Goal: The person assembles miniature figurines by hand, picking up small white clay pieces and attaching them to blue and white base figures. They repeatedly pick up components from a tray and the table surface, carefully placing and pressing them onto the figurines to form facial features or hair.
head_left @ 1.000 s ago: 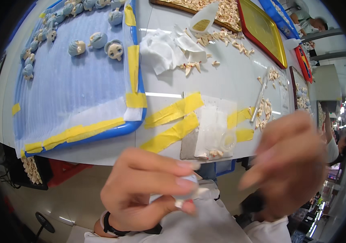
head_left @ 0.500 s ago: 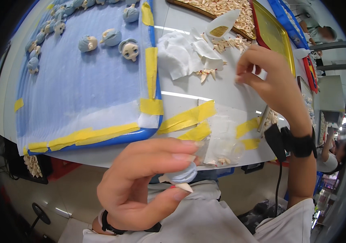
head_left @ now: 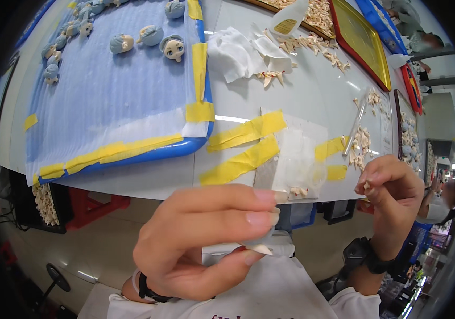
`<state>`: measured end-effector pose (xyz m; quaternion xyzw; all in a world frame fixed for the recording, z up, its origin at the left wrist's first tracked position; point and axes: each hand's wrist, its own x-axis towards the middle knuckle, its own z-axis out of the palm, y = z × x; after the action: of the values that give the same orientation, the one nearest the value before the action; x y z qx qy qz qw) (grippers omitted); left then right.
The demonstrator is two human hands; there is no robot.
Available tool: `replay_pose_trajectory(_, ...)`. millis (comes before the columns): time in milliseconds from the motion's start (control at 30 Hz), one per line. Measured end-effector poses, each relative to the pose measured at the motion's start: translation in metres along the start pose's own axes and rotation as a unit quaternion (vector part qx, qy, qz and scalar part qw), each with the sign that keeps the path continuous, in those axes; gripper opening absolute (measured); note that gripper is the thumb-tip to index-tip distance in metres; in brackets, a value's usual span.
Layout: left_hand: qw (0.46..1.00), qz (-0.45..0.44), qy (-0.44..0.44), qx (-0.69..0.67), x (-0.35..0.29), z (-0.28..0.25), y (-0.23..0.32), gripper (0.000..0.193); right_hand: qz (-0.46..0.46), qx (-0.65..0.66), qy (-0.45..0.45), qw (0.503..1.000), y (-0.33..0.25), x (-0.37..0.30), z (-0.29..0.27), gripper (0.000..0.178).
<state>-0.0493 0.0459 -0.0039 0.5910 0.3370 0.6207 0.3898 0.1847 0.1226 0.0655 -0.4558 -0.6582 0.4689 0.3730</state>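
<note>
Low in the frame our left hand [head_left: 206,239] pinches a small pale blue piece [head_left: 259,245] between thumb and fingers, while our right hand [head_left: 392,191], at right, nips a tiny cream part [head_left: 367,186]. Above them the white counter [head_left: 312,90] carries yellow tape strips [head_left: 246,146], a blue tray [head_left: 131,95] of doll heads [head_left: 173,47] at upper left, and a white bottle [head_left: 287,20] with a yellow label at top.

This looks like a small factory or craft workshop for toy figures: a long white tabletop [head_left: 312,95] carries a blue tray [head_left: 131,95] of painted doll heads [head_left: 174,48], heaps of tiny pale plastic parts [head_left: 363,141], yellow masking tape strips [head_left: 246,130] and more framed trays [head_left: 363,40], with another worker's station at the far right
</note>
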Motion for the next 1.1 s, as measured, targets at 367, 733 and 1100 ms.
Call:
replay_pose_trajectory(367,0.997,0.007,-0.073,0.029,-0.006,0.007,-0.002,0.042,-0.164,-0.226,-0.041,0.959,0.005,0.008,0.021,0.019)
replay_pose_trajectory(733,0.996,-0.015,-0.046,-0.072,-0.015,0.005,-0.014,0.036,-0.389,-0.467,-0.048,0.793,0.004,0.017,0.031,0.018)
replay_pose_trajectory(1100,0.993,-0.047,-0.023,-0.104,-0.008,0.004,-0.016,0.04,-0.314,-0.438,-0.033,0.842,-0.005,0.014,0.033,0.013)
